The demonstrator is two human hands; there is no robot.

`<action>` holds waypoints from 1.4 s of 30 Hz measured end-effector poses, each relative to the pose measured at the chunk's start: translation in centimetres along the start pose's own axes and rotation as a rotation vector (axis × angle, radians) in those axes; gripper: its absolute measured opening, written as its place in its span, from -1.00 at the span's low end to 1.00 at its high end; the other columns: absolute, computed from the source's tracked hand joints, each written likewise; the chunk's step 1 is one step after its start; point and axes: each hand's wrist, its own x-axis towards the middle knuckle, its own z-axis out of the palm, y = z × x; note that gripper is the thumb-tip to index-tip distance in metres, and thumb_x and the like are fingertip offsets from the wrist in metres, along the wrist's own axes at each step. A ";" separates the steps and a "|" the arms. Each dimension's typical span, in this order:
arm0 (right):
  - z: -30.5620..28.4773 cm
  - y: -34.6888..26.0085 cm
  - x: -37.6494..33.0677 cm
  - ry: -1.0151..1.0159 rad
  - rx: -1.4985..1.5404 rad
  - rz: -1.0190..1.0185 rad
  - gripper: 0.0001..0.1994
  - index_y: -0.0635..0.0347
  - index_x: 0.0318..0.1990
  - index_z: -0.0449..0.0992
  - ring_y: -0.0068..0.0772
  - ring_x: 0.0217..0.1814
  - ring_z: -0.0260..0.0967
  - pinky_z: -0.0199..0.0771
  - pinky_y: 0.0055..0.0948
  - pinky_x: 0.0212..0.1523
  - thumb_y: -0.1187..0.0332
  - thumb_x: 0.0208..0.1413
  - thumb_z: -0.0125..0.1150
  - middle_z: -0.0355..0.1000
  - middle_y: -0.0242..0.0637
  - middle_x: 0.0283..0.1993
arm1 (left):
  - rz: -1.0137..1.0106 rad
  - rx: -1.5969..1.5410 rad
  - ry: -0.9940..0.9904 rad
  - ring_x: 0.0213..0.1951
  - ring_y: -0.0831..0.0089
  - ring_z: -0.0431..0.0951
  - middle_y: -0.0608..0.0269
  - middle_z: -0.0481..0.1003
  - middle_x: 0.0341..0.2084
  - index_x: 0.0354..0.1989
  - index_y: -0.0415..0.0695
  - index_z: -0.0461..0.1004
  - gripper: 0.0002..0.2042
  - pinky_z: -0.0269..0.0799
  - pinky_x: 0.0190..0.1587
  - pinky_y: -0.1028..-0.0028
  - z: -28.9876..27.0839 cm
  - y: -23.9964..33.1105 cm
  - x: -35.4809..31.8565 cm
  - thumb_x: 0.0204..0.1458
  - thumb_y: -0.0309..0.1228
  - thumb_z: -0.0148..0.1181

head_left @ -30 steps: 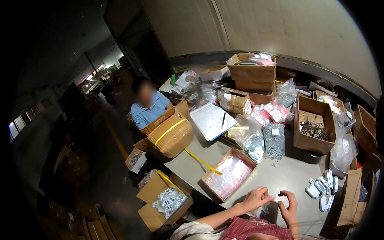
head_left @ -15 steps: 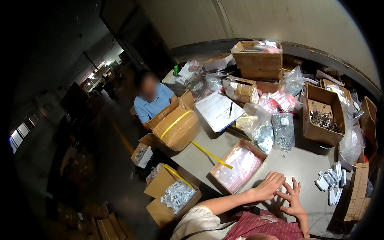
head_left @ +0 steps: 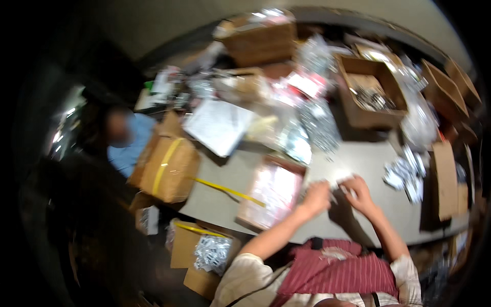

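Since 0.5 s ago the view has swung; both hands now sit higher on the table, close together, where before they lay spread near the table's near edge. Left hand (head_left: 316,197) and right hand (head_left: 358,192) meet at a small white packet (head_left: 335,179), which lies on the grey table (head_left: 373,215) between them; the fingers seem curled onto it (motion blur, so I cannot tell whether they pinch it or only touch it). Just left of the left hand: a shallow cardboard tray (head_left: 271,192) of pink-white bags. Right of the right hand, near but apart: a pile of small white packets (head_left: 406,174). Further up: an open brown box (head_left: 371,92) of dark parts. Far left: a taped box with a yellow strap (head_left: 169,169), and a person in a blue top (head_left: 130,148) beside it.
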 end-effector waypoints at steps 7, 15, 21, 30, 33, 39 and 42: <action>2.6 2.0 7.6 -0.049 -0.118 -0.003 -0.46 0.32 0.09 0.44 0.20 0.30 0.25 0.28 -0.11 0.32 0.65 -0.18 0.02 0.34 0.13 0.23 | -0.132 -0.034 -0.149 -0.16 -0.12 0.53 -0.16 0.53 -0.33 -0.25 -0.28 0.39 -0.82 0.38 -0.02 0.02 -2.7 3.0 -0.5 -0.06 -0.56 0.12; 5.7 4.0 11.6 -0.057 -0.575 -0.168 -0.24 0.50 0.34 0.16 0.23 0.52 -0.04 -0.05 -0.02 0.50 0.01 0.20 0.18 0.06 0.26 0.44 | -0.116 -0.111 -0.144 -0.14 -0.05 0.55 -0.11 0.54 -0.31 -0.22 -0.28 0.38 -0.73 0.42 -0.03 0.08 -0.2 1.2 -0.7 -0.04 -0.43 0.27; 3.0 3.0 5.5 -0.157 -0.509 -0.125 -0.21 0.42 0.39 0.12 0.20 0.55 -0.11 -0.15 0.02 0.52 -0.12 0.26 0.01 0.01 0.16 0.49 | -0.121 0.004 -0.199 -0.15 0.03 0.56 -0.05 0.55 -0.32 -0.22 -0.27 0.40 -0.71 0.42 -0.02 0.13 -3.3 3.6 -0.5 -0.03 -0.36 0.30; 1.3 1.6 -1.6 -0.123 -0.443 -0.021 -0.41 0.13 0.38 0.23 0.16 0.55 -0.11 -0.20 0.08 0.52 0.06 0.28 0.06 0.00 0.07 0.50 | -0.030 -0.011 -0.072 -0.24 -0.10 0.57 -0.14 0.55 -0.40 -0.29 -0.30 0.47 -0.76 0.46 -0.13 0.07 -0.2 1.3 -0.4 0.04 -0.34 0.24; 0.7 2.0 -3.1 -0.038 -0.238 -0.003 -0.44 0.20 0.33 0.26 0.18 0.51 -0.02 -0.04 0.01 0.48 0.25 0.20 0.17 0.06 0.08 0.47 | -0.077 -0.033 -0.041 -0.21 -0.13 0.56 -0.17 0.55 -0.38 -0.28 -0.32 0.47 -0.76 0.45 -0.09 0.05 -0.3 1.4 0.0 0.05 -0.35 0.22; 1.4 3.7 -2.8 0.237 -0.050 0.137 -0.42 0.29 0.26 0.31 0.14 0.38 0.17 0.20 -0.13 0.37 0.54 -0.01 0.18 0.23 0.03 0.34 | -0.129 -0.045 -0.062 -0.23 -0.07 0.56 -0.04 0.56 -0.37 -0.25 -0.22 0.44 -0.80 0.41 -0.12 0.06 -0.1 1.3 0.3 -0.02 -0.45 0.26; 1.4 3.4 -1.2 0.274 -0.098 0.116 -0.58 0.28 0.07 0.45 0.09 0.19 0.28 0.31 -0.14 0.22 0.56 -0.03 0.16 0.39 -0.03 0.12 | -0.102 -0.050 -0.061 -0.26 -0.09 0.56 -0.04 0.56 -0.38 -0.25 -0.22 0.44 -0.80 0.42 -0.15 0.05 -0.2 1.2 0.4 -0.03 -0.45 0.26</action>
